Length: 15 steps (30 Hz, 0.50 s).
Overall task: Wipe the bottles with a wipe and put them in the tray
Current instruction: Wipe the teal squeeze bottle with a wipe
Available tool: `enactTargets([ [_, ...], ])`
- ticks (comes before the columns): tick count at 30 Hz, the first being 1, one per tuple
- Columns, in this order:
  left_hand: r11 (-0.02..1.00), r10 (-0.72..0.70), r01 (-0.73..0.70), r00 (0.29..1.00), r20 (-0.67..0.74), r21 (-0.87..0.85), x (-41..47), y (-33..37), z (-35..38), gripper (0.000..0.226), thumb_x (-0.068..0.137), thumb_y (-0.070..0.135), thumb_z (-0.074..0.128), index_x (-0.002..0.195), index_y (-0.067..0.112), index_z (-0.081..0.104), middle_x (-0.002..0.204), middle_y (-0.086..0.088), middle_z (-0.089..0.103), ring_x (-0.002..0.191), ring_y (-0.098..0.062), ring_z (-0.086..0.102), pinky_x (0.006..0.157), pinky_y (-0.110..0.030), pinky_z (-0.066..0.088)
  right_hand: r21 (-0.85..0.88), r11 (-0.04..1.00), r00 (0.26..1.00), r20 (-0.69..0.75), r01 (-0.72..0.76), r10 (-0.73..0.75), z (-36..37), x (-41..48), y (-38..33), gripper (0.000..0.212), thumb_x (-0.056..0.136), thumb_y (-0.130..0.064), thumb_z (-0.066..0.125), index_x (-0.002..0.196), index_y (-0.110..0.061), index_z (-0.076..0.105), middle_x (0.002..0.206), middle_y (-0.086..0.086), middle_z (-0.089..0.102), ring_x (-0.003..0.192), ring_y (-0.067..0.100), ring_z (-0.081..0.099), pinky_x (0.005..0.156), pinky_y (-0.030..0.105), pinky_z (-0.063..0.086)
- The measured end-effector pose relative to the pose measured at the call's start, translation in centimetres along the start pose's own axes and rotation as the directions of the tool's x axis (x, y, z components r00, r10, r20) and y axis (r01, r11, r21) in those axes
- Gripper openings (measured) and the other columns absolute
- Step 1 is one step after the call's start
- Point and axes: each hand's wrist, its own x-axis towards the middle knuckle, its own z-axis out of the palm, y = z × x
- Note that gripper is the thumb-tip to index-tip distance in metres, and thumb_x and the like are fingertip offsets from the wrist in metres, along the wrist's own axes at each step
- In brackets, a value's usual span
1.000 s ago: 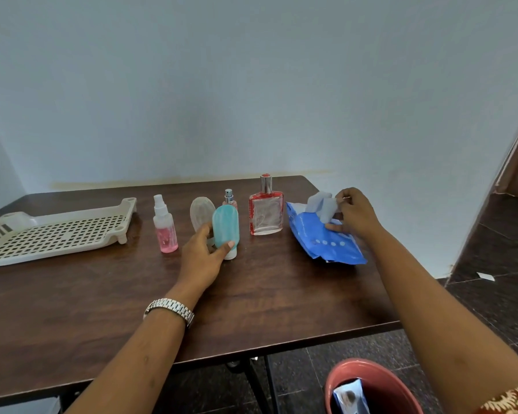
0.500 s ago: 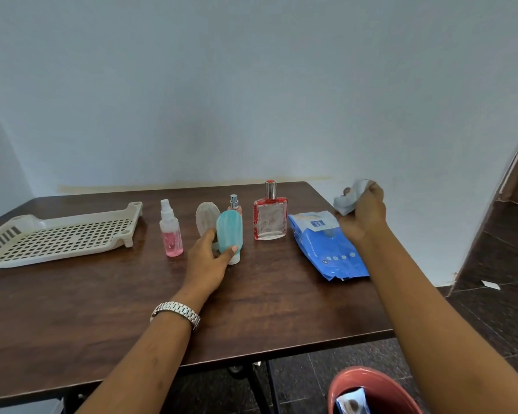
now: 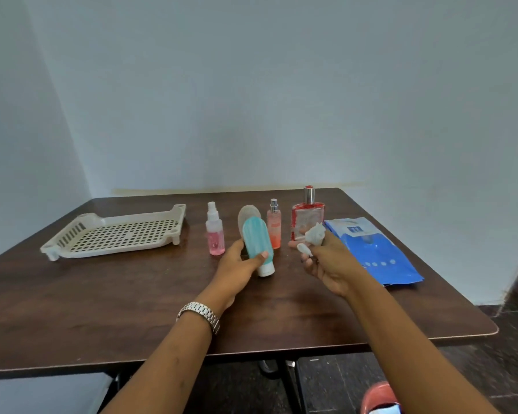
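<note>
Left grip is clamped on the teal bottle, thumb on its near face and fingers curled behind it, with a metal watch on that wrist. Starting at the far left of the dark wooden worktop, a cream perforated tray lies flat with nothing in it. Just to its right a small pink spray bottle stands upright. Next comes a beige oval bottle, partly hidden behind the teal bottle, which is tilted with its white cap lowest; whether the cap touches the worktop cannot be told. Beside it on the right an orange spray bottle stands upright, and then a red square perfume bottle with a silver cap. Right grip is closed round a crumpled white wipe, held in front of the perfume bottle's lower part and near the teal bottle without touching it. Further right a blue wipe pack lies flat near the worktop's right edge. Below the worktop's front edge, at the lower right, part of a red bucket shows on the dark floor.
</note>
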Motion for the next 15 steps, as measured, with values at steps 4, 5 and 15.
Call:
enactTargets([
  [4, 0.997, -0.025, 0.031, 0.996, 0.091, -0.064, -0.3, -0.2, -1.3, 0.032, 0.092, 0.018, 0.063, 0.122, 0.018, 0.053, 0.119, -0.001, 0.063, 0.103, -0.012, 0.061, 0.079, -0.022, 0.050, -0.183, 0.982, 0.997, -0.057, 0.043, -0.055, 1.2, 0.4, 1.0, 0.017, 0.088, 0.011, 0.049, 0.093, -0.002, 0.060, 0.094, 0.018, 0.062, 0.064, 0.011, 0.061, 0.056, 0.020, 0.055],
  [5, 0.997, -0.018, 0.026, 0.995, 0.101, -0.076, -0.3, -0.3, -1.3, 0.032, 0.092, 0.018, 0.063, 0.122, 0.017, 0.053, 0.119, -0.002, 0.064, 0.104, -0.013, 0.062, 0.079, -0.022, 0.051, -0.214, 0.975, 0.997, -0.051, 0.052, -0.064, 1.5, 0.3, 1.0, 0.019, 0.088, 0.010, 0.049, 0.098, 0.001, 0.061, 0.094, 0.017, 0.063, 0.072, 0.013, 0.064, 0.064, 0.021, 0.056],
  [15, 0.987, 0.064, -0.049, 0.993, 0.097, -0.154, -1.1, -0.7, -1.6, 0.031, 0.091, 0.013, 0.063, 0.117, 0.023, 0.049, 0.110, 0.009, 0.061, 0.102, -0.002, 0.059, 0.082, -0.015, 0.051, -0.361, 0.918, 0.986, 0.061, 0.164, -0.152, 2.0, -0.4, 1.2, 0.028, 0.092, 0.002, 0.046, 0.108, -0.010, 0.066, 0.124, 0.009, 0.058, 0.112, 0.019, 0.057, 0.094, 0.038, 0.050],
])
